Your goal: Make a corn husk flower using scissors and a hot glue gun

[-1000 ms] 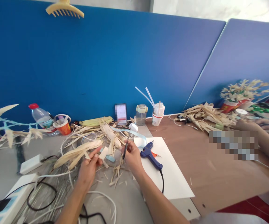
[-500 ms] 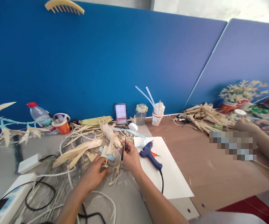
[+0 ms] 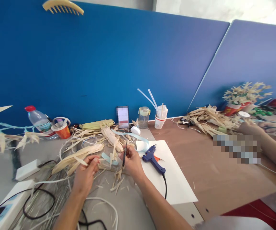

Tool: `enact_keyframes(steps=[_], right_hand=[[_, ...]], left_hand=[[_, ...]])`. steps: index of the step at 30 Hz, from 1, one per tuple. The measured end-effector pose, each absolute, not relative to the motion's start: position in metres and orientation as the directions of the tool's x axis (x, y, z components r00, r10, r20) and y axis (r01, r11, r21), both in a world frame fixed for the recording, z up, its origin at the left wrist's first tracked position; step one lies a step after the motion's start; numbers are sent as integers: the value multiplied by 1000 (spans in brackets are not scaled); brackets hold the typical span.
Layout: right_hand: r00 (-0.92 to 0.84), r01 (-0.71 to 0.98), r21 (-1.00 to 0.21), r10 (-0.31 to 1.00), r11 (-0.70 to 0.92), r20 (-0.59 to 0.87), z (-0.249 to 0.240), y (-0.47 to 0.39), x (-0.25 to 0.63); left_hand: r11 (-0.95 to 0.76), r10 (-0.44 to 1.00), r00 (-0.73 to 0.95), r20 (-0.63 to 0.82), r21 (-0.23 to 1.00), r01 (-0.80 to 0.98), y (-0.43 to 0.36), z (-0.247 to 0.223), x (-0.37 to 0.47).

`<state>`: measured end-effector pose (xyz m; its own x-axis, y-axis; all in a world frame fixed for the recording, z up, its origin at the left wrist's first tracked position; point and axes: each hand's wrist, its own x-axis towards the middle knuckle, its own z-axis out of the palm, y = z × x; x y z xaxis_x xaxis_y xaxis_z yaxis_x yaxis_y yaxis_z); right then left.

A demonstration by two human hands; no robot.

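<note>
My left hand point(image 3: 86, 175) is closed, its thumb and fingers pinching a narrow, pointed strip of dried corn husk point(image 3: 80, 160). One end of the strip sticks out on the left, over the pile. My right hand point(image 3: 133, 163) is closed around a pair of dark scissors point(image 3: 125, 155), whose blades point up and away from me. The scissor handles are mostly hidden by the fingers. Between the hands lie a pale blue strip point(image 3: 109, 158) and husk scraps point(image 3: 117, 182). A heap of dried corn husks point(image 3: 80, 155) spreads just beyond my left hand.
A blue glue gun point(image 3: 154, 161) rests on white paper point(image 3: 176, 188) at my right. Cables and a power strip point(image 3: 15, 199) occupy the left. A phone point(image 3: 123, 117), jar point(image 3: 143, 118) and cups stand along the blue partition. A co-worker's hand point(image 3: 250, 127) is at the right.
My left hand has moved left from the husk pieces near the scissors and now shows a pointed husk strip in its fingers. My right hand with the scissors has barely moved.
</note>
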<state>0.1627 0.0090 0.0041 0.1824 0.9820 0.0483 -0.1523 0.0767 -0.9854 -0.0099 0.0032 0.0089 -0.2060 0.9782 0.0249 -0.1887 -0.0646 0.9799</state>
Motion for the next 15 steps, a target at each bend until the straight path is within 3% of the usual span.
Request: enact_keyframes(steps=[2, 5, 15], right_hand=[[132, -170, -981, 989, 90, 68, 4, 8, 161], [95, -141, -983, 989, 122, 109, 6, 6, 158], [91, -186, -979, 994, 83, 67, 14, 4, 161]], left_hand=[[-24, 983, -178, -40, 937, -348, 3, 10, -6], [52, 985, -123, -119, 894, -445, 2, 8, 2], [175, 984, 46, -172, 886, -429, -4, 2, 9]])
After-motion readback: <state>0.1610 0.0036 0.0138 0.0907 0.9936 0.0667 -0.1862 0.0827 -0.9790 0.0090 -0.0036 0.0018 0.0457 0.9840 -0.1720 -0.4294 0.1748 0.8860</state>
